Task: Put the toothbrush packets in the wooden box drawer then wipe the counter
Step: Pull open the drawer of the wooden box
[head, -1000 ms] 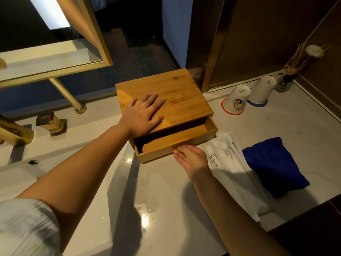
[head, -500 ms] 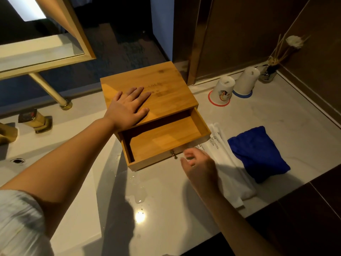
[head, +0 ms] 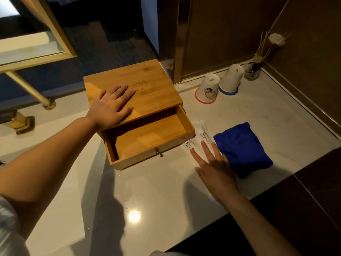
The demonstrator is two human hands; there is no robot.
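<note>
Nearest the front edge of the counter (head: 151, 196), toward its right end, the right hand (head: 214, 167) lies flat with straight, spread fingers on top of the toothbrush packets (head: 198, 139). It presses or touches them and holds nothing; no finger is curled round a packet. The white packets lie side by side flat on the counter, between the drawer's right front corner and the blue cloth (head: 241, 146). Their long axis runs from near-right to far-left, and the printed ends reading "BRUSHING TEETH" point away toward the box; the near ends are hidden under the hand. The folded cloth lies just to the right of the packets, touching or nearly touching them, close to the counter's front edge.

Left of the packets, the drawer (head: 147, 139) of the wooden box (head: 147, 89) stands pulled well out toward the front edge, with a small knob (head: 158, 152) on its front face. Inside, only its bare wooden floor shows. A few water drops glint on the counter in front of it.

Farther back, the left hand (head: 110, 108) rests palm down on the box's lid, fingers straight and slightly spread, gripping nothing.

Toward the far right corner two upturned cups (head: 219, 85) stand side by side on red and blue coasters, with a reed diffuser (head: 255, 69) just beyond them. At the far left, a brass tap (head: 16, 121) sits near the counter's back edge.
</note>
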